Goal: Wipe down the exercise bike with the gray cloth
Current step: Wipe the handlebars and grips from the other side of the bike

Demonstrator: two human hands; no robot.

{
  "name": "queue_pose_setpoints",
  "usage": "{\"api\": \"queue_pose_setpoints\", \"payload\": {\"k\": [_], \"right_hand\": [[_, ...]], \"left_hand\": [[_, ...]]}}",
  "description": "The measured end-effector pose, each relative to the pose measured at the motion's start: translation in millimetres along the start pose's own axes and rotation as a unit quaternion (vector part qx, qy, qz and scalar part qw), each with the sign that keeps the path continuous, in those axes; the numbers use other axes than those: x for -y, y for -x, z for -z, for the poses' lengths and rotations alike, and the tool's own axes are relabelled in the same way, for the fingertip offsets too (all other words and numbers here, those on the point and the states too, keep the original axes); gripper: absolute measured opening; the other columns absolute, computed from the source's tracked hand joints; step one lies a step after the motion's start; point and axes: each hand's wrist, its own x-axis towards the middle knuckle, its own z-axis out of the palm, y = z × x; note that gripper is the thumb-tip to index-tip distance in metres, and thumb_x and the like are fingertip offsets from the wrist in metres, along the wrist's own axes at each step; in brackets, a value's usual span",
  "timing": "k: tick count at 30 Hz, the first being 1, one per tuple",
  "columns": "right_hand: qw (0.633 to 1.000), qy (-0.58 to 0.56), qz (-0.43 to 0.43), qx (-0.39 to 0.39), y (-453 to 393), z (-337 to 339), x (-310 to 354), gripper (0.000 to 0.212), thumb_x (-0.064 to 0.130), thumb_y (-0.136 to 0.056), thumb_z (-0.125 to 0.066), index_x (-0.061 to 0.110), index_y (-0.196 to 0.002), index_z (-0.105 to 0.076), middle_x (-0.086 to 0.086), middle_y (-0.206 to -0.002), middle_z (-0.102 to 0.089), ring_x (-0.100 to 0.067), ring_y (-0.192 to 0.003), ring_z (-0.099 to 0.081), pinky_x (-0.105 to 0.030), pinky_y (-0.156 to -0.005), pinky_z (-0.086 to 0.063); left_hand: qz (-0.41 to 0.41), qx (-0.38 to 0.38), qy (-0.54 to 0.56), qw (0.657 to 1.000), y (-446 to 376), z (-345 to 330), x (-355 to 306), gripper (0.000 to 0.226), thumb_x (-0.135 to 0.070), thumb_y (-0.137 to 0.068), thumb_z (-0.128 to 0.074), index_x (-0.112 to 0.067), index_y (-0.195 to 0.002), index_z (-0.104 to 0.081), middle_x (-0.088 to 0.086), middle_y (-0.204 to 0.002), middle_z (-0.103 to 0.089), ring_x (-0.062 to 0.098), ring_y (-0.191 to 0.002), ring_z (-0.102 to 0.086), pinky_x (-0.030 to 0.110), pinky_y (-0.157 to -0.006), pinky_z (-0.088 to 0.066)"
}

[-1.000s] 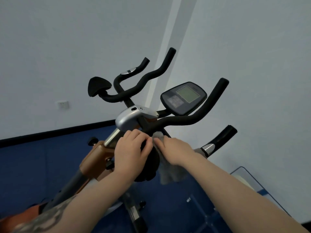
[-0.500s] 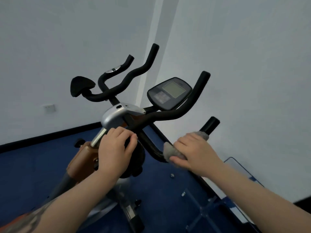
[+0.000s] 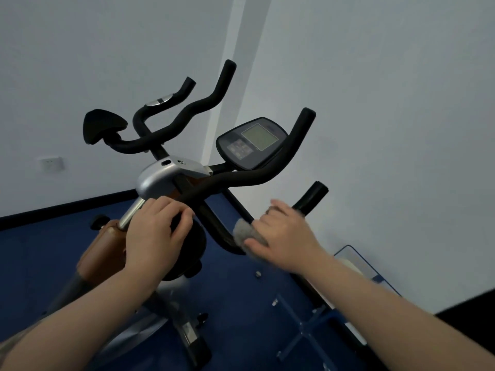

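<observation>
The gray cloth (image 3: 245, 234) is sitting bunched under the right hand (image 3: 284, 234), wrapped over the lower right handlebar (image 3: 308, 200) of the exercise bike (image 3: 171, 178). That bar is running on a slant, its capped end pointing up and away toward the white wall (image 3: 388, 103), its near end curving down toward the bike's stem. The right hand is gripping the cloth against the bar, thumb below and fingers curled over the top, though motion blur is softening the fingertips. Left of the cloth, the left hand (image 3: 155, 231) is curling its fingers round a dark rounded part just beneath the silver stem cover (image 3: 158, 178). Above the cloth, the console (image 3: 251, 143) is tilting its screen toward the camera, and the long upper handlebars are sweeping up beyond it. Below the cloth lies a blue floor (image 3: 241, 303). A wall socket (image 3: 52, 164) is showing far left of the console.
</observation>
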Motion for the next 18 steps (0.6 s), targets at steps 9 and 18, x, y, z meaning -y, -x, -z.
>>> {"api": "queue_pose_setpoints", "payload": {"k": [9,18], "right_hand": [[0.987,0.01,-0.157,0.028,-0.9,0.1,27.8,0.048,0.037,-0.099,-0.034,0.011,-0.076,-0.067,-0.004,-0.067,-0.064,-0.025,-0.073,-0.059,-0.046,-0.11,-0.034],[0.923,-0.133,-0.225,0.281,-78.7,-18.3,62.8,0.052,0.038,-0.104,-0.011,0.013,-0.129,-0.049,-0.017,-0.117,-0.064,-0.036,-0.103,-0.06,-0.04,-0.074,-0.041]], "left_hand": [[0.01,0.001,0.013,1.0,0.2,4.0,-4.7,0.029,-0.031,-0.092,-0.047,-0.016,-0.08,-0.069,-0.005,-0.08,-0.061,0.012,-0.075,-0.048,0.031,-0.068,-0.039],[0.09,0.001,0.006,0.996,2.0,4.2,-8.2,0.021,-0.027,-0.093,-0.052,-0.016,-0.084,-0.067,-0.007,-0.081,-0.056,0.003,-0.076,-0.042,0.016,-0.067,-0.03]]}}
